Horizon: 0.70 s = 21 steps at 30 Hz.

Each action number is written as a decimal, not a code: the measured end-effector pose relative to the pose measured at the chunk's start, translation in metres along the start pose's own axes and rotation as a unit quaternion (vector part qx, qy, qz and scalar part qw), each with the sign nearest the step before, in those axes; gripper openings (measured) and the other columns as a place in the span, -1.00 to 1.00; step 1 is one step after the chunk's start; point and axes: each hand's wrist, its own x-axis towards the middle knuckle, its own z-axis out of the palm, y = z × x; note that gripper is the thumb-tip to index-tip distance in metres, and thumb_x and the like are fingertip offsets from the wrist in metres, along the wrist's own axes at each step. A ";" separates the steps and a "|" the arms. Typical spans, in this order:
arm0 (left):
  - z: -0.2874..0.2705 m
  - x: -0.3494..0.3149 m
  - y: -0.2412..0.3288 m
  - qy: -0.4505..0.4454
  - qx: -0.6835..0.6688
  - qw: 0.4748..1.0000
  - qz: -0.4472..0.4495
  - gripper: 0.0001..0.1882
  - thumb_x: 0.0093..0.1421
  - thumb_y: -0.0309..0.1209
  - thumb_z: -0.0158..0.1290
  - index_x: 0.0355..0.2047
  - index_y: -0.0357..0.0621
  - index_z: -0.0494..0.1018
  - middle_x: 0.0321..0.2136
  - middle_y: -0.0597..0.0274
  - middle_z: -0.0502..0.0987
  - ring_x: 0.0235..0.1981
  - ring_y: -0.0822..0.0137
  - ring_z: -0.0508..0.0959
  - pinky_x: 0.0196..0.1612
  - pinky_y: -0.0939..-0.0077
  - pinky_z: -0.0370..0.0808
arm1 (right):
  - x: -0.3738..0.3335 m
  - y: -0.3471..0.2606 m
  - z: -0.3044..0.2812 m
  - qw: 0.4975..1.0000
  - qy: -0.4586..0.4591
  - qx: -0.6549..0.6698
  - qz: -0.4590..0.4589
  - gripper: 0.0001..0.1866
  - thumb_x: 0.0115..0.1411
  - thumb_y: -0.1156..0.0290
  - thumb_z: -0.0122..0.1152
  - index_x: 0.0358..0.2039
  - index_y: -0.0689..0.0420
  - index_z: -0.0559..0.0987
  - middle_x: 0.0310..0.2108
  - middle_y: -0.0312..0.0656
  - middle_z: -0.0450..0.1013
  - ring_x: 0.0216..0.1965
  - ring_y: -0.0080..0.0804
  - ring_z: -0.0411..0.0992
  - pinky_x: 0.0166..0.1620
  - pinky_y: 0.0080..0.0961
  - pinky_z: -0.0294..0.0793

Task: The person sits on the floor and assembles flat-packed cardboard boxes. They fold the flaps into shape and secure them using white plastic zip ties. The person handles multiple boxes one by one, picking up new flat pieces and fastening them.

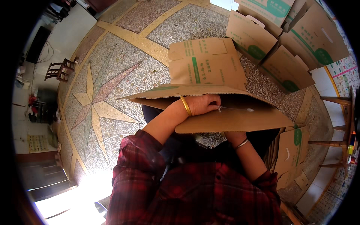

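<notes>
A brown cardboard box (232, 122) lies folded nearly flat over my lap, its mouth gaping toward me. My left hand (204, 104), with a gold bangle at the wrist, reaches into that mouth. Its fingers are closed in a pinch on a thin whitish cord (228, 108), which runs along the inside of the cardboard to a small white round piece (250, 110). My right hand (235, 137) comes up beneath the near panel, with a silver bangle at its wrist. The cardboard hides the fingers of this hand.
Another flattened carton (206, 62) rests on the patterned stone floor just beyond. Several opened cartons (288, 67) with green print stand at the far right. Folded cartons (288, 150) lean by my right side, near a wooden chair (337, 142). A small dark chair (62, 69) is far left.
</notes>
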 end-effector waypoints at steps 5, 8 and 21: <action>-0.006 -0.002 0.009 -0.027 -0.017 0.999 -0.039 -0.85 0.07 -0.31 0.04 -0.40 -0.10 0.44 -0.47 0.18 0.49 -0.39 0.26 0.48 -0.29 0.46 0.41 | 0.001 -0.001 0.001 0.999 -0.019 0.026 -0.005 -0.85 0.04 0.31 0.04 -0.43 0.10 0.49 -0.48 -0.17 0.40 -0.44 -0.21 0.36 -0.38 -0.30 0.32; -0.003 -0.001 0.004 -0.018 -0.019 0.999 -0.032 -0.85 0.06 -0.32 0.05 -0.40 -0.11 0.43 -0.48 0.21 0.49 -0.39 0.30 0.49 -0.30 0.48 0.41 | 0.000 -0.001 0.002 0.999 -0.020 0.035 -0.010 -0.84 0.04 0.30 0.03 -0.42 0.10 0.48 -0.47 -0.16 0.39 -0.43 -0.21 0.36 -0.38 -0.29 0.31; 0.002 0.001 0.005 -0.003 -0.102 0.992 -0.070 -0.84 0.00 -0.33 0.14 -0.46 -0.13 0.45 -0.53 0.25 0.50 -0.45 0.39 0.50 -0.34 0.54 0.42 | -0.005 -0.004 -0.003 0.998 -0.056 -0.006 -0.032 -0.81 0.05 0.29 -0.01 -0.38 0.11 0.46 -0.47 -0.15 0.37 -0.43 -0.21 0.34 -0.38 -0.28 0.30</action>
